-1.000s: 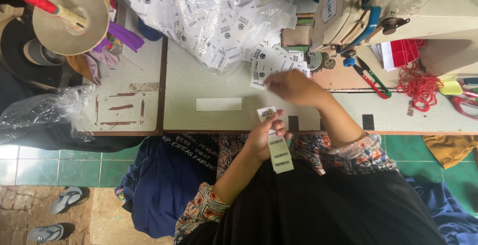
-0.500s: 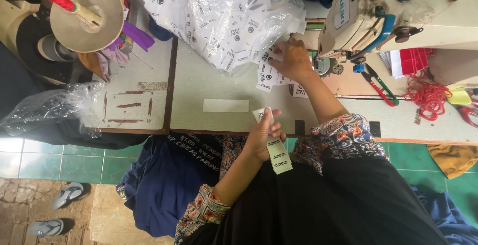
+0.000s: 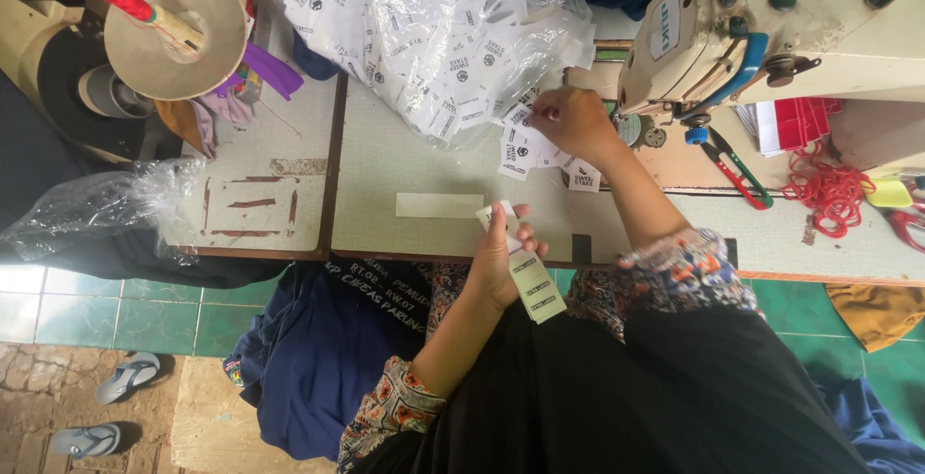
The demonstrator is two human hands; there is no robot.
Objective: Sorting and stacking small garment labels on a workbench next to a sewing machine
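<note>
My left hand (image 3: 501, 257) grips a small stack of white garment labels (image 3: 532, 278) near the table's front edge; a strip of them hangs below my fingers. My right hand (image 3: 570, 119) reaches forward across the table and pinches at loose white labels (image 3: 525, 151) spilling from a clear plastic bag of labels (image 3: 434, 36). Whether its fingers hold a label I cannot tell for sure. A cream sewing machine (image 3: 771, 31) stands just right of that hand.
A thread cone on a round stand (image 3: 173, 26) sits at the back left. A pale paper strip (image 3: 439, 205) lies on the table (image 3: 385, 146). Red-handled snips (image 3: 729, 168), red thread (image 3: 819, 190) and dark blue cloth (image 3: 318, 349) are nearby. Sandals (image 3: 125, 376) lie on the floor.
My right hand has moved from beside my left hand forward to the loose labels at the bag's mouth. My left hand stays by the table edge with its label stack.
</note>
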